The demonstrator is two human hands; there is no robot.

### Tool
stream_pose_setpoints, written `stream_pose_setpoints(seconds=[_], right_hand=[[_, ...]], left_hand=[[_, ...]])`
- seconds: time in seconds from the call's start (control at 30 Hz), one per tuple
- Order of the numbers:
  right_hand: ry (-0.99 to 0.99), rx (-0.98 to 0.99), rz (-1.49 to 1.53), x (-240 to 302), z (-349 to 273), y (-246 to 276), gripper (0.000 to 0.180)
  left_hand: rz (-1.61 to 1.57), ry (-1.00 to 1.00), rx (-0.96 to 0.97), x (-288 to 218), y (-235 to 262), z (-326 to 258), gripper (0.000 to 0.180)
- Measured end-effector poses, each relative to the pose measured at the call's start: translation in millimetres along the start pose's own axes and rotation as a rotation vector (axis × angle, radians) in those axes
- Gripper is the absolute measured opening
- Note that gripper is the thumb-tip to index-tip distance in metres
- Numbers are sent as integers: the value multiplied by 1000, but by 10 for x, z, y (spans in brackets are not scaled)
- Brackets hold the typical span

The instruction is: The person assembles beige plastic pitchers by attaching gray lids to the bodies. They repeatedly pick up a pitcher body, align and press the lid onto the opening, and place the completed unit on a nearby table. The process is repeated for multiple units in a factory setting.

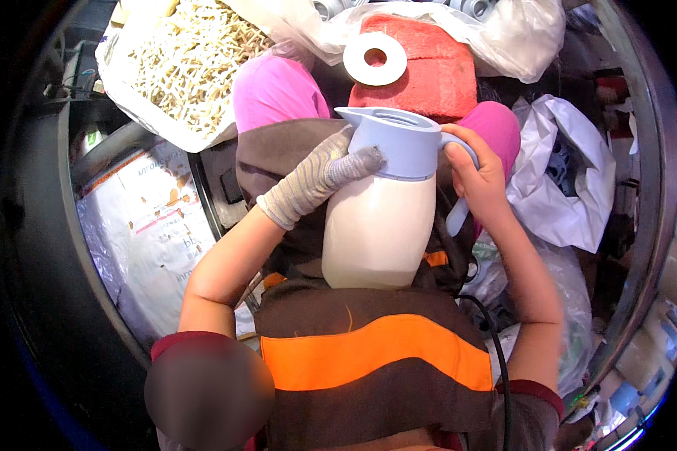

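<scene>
A pitcher (pixel 380 233) with a cream body rests tilted over my lap. Its pale blue collar (pixel 399 143) has a spout pointing left and a blue handle hanging down at the right. My left hand (pixel 320 173), in a grey knit glove, grips the collar from the left, thumb across its front; the other fingers are partly hidden behind it. Bare fingers of my right hand (pixel 478 177) are wrapped round the handle (pixel 461 146). Beyond the pitcher, a flat white ring (pixel 391 69) lies on a red padded block (pixel 436 94).
An open white sack (pixel 120 90) of small pale pieces stands at the far left. Grey-blue parts show inside a white bag (pixel 579 218) on the right. A printed plastic sack (pixel 150 255) lies left of me. A black cord (pixel 496 338) runs along my right side.
</scene>
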State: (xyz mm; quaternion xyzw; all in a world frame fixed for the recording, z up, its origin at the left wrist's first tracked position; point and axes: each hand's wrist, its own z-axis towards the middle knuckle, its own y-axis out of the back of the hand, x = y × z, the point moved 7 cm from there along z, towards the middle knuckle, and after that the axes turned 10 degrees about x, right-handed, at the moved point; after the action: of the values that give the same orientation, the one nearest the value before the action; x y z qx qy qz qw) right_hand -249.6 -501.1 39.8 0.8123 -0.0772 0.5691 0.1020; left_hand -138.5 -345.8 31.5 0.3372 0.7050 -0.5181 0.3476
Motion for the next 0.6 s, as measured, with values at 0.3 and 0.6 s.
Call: stream_pose_setpoints(seconds=[0.3,0.6], right_hand=[[-181,485,149,311,9,32,35],[-166,281,133,483,-262,426,35]], left_hand=[[-276,10,11,-172,-68,45,58],[1841,-79,-406,-462,648,1315,74]])
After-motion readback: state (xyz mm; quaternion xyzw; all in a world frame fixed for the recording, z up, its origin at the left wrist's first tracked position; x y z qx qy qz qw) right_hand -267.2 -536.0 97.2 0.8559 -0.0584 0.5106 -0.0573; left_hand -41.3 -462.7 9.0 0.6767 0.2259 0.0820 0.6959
